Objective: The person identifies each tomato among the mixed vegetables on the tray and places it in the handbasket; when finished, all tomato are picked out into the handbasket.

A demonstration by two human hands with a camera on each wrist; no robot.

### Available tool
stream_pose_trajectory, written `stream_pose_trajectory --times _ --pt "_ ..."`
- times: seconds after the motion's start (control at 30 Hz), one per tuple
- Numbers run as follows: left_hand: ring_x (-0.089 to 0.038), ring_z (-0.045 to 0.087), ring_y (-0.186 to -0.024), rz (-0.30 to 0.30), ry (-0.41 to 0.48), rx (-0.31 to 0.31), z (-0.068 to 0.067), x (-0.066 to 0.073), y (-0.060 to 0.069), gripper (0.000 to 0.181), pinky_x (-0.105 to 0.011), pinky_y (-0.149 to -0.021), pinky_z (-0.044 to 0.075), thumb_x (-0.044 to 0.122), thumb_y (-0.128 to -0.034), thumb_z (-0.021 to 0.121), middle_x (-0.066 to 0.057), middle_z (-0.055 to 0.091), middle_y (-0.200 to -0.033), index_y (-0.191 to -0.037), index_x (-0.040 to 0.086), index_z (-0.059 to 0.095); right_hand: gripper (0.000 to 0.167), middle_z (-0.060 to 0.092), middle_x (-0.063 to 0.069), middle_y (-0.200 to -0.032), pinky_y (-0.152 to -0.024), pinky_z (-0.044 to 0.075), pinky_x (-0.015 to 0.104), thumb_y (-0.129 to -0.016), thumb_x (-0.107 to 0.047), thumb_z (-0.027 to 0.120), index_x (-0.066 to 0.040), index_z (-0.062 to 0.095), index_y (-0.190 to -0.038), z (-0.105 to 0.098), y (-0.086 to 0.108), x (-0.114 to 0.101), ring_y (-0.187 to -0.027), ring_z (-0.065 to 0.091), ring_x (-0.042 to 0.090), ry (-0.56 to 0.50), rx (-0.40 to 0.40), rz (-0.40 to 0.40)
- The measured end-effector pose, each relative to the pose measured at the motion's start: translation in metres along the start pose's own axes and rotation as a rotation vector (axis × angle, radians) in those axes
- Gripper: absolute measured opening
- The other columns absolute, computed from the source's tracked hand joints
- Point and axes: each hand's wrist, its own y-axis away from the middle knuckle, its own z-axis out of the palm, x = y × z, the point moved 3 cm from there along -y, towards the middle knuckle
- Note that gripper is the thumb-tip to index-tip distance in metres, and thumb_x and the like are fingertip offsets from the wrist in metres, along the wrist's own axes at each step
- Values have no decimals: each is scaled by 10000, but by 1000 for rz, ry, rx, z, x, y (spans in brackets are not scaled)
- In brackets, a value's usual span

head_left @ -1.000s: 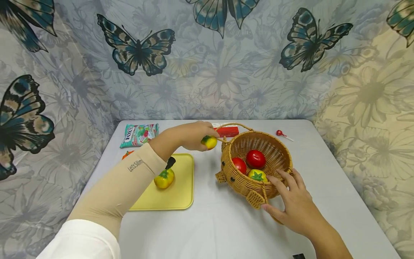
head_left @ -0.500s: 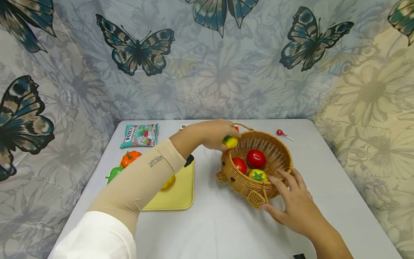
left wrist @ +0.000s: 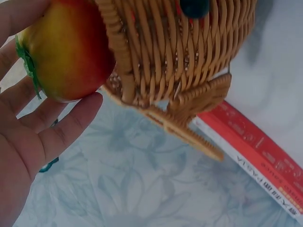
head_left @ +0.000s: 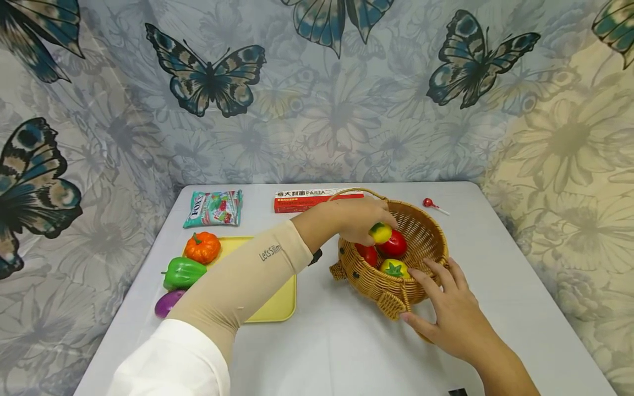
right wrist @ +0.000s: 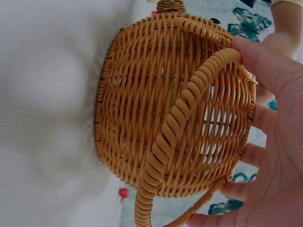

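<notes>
Left hand: the left hand (head_left: 364, 217) reaches over the basket (head_left: 372, 287) from its left, thumb and fingertips closed round a yellow-and-red fruit (left wrist: 66, 52) with a green leafy top.
Held fruit: at the mouth of the basket, above what lies inside; whether it touches the pieces below, I cannot tell.
Right hand: the right hand (head_left: 446, 313) rests on the near right rim of the basket, its fingers spread wide and its thumb well apart from them.
Basket: wicker, standing on the white table (head_left: 342, 357), with a near handle (right wrist: 173, 127) hanging outside its wall and a far handle (head_left: 359, 190) tipped outward.
Inside the basket: two red fruits (head_left: 394, 247) and a yellow fruit (head_left: 394, 268) with a green star-shaped top.
Left of the basket: a yellow tray (head_left: 283, 302), partly hidden by the beige sleeve (head_left: 257, 275); farther left, an orange pumpkin (head_left: 202, 248), a green pepper (head_left: 183, 273) and a purple vegetable (head_left: 167, 304), the last partly covered.
Behind the basket: a red-and-white pasta box (head_left: 297, 204) to the left, a candy bag (head_left: 213, 208) farther left, a red lollipop (head_left: 435, 205) to the right.
</notes>
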Motion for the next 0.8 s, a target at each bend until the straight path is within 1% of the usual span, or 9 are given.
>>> stream_pose_trajectory --times 0.07,0.17,0.27,0.37,0.47,0.67,0.8 --pt "-134 476 -1215 5 5 -20 5 3 -4 553 -264 -981 456 285 -979 686 32 495 -1442 -1503 304 511 825 339 173 -1576 -895 357 860 -820 -578 797 -186 494 -1479 0 0 0 -1459 161 577 2 -5 1" --pt "-141 458 -1241 -6 19 -38 11 5 -8 549 -264 -990 460 284 -984 683 32 484 -1471 -1505 311 511 823 329 177 -1581 -870 363 867 -830 -591 782 -194 484 -1487 0 0 0 -1465 155 573 6 -17 7" --pt "-179 432 -1338 -27 31 -56 17 6 -12 552 -307 -1059 449 288 -988 679 15 436 -1549 -1511 321 505 819 326 184 -1582 -845 369 874 -832 -587 781 -197 481 -1487 -1 0 -1 -1466 157 574 11 -18 9" --pt "-212 376 -1440 -42 31 -77 21 6 -15 554 -350 -1131 409 289 -992 671 -4 372 -1616 -1517 331 498 813 328 183 -1583 -845 372 873 -832 -575 788 -198 483 -1484 -1 0 -2 -1466 159 574 11 -12 11" --pt "-220 359 -1466 -42 23 -90 25 6 -18 553 -359 -1146 395 289 -995 662 1 368 -1622 -1521 327 494 810 332 181 -1581 -848 372 873 -831 -569 791 -197 486 -1481 -1 0 -2 -1465 162 574 9 -5 11" --pt "-200 371 -1465 -23 -4 -89 28 7 -23 571 -352 -1175 372 314 -989 668 26 413 -1588 -1530 308 484 813 343 179 -1572 -856 369 872 -823 -563 800 -195 490 -1479 -1 1 -2 -1461 170 576 8 5 10" --pt "-229 330 -1501 -12 -22 -79 27 8 -26 639 -390 -1218 324 408 -967 686 9 375 -1619 -1552 325 444 816 349 173 -1566 -842 384 865 -818 -564 804 -194 492 -1476 -1 2 -1 -1459 178 570 16 8 10"
